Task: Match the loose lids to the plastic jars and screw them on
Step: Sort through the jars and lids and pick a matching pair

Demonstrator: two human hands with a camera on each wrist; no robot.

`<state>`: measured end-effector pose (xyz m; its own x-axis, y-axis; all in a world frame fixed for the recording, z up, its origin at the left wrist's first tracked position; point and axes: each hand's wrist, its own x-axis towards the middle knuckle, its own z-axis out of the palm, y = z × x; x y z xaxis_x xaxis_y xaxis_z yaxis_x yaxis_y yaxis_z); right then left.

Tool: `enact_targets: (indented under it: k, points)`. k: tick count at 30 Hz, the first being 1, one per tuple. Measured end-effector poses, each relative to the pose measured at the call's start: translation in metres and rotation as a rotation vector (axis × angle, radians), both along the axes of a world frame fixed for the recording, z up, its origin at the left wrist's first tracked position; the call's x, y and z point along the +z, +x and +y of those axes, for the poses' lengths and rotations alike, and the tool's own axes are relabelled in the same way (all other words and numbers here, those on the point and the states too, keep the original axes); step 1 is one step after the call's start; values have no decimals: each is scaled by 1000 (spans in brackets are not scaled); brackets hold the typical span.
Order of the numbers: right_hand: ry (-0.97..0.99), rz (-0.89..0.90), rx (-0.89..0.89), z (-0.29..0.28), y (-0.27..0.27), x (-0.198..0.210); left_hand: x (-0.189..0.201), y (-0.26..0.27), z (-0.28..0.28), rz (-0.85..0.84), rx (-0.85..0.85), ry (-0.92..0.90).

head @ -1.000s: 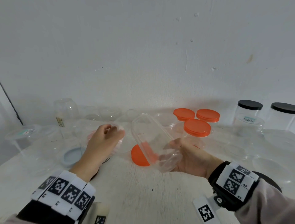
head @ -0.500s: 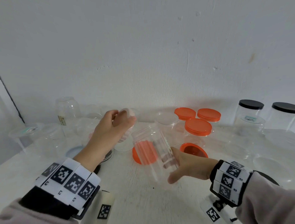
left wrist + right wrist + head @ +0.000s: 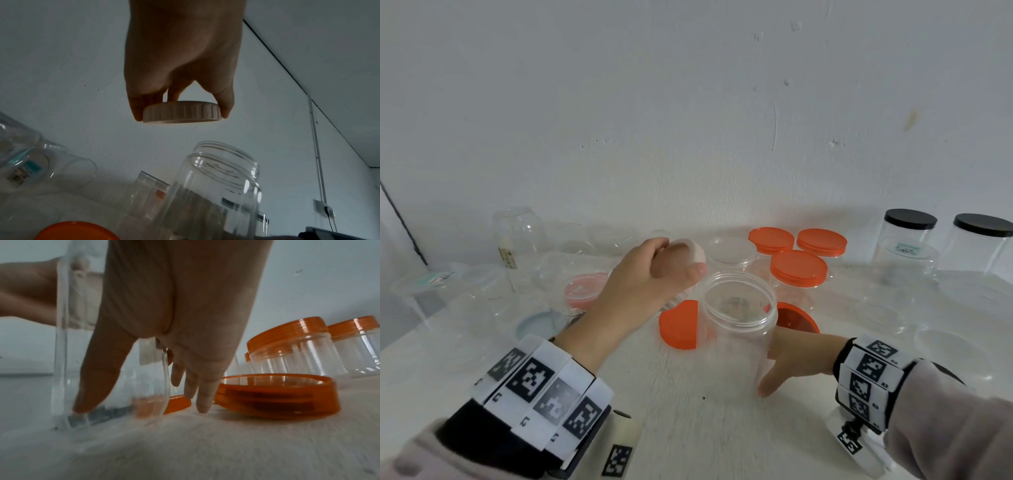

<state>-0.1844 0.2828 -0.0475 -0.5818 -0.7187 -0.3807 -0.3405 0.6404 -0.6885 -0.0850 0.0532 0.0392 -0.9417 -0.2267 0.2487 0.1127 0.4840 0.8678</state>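
Item: jar point(image 3: 736, 329), clear plastic, open-mouthed, upright on the table point(image 3: 688, 428); I take it as my landmark. My right hand point(image 3: 796, 356) sits at the jar's right side low down, thumb on the near wall and fingers spread loosely round the far side, steadying it; I cannot tell how firmly it grips. My left hand point(image 3: 650, 284) hangs up and to the left of the jar's mouth, fingertips pinched around the ribbed rim of a pale lid point(image 3: 182, 112), which the left-wrist view shows level and clear of the threaded neck. Behind the jar, left and right, lie two loose orange lids point(image 3: 679, 325), the right one point(image 3: 277, 395) upside down. Further behind and right stand three orange-capped jars point(image 3: 798, 270); far right, two black-capped jars point(image 3: 910, 233). Left of the jar, assorted clear containers and a pinkish lid point(image 3: 585, 291). Handling, as I judge it: the jar is thin-walled, light and empty, so it will slide or tip under a sideways push and flex if squeezed hard; best held round the lower body, pressed down on the table. The lid is stiff and light; its ribs give purchase, so hold it at the rim. Threads need level seating before turning, or they may cross.
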Motion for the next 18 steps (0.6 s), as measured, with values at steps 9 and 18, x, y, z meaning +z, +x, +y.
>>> enact_targets:
  k: [9,18]
  points:
    - [-455,-24,-142,-8,14,19,0,-4,21,-51,-80,-117]
    - [-451,34,-160,-12,19,19,9,-14,40,-87,-172,-401]
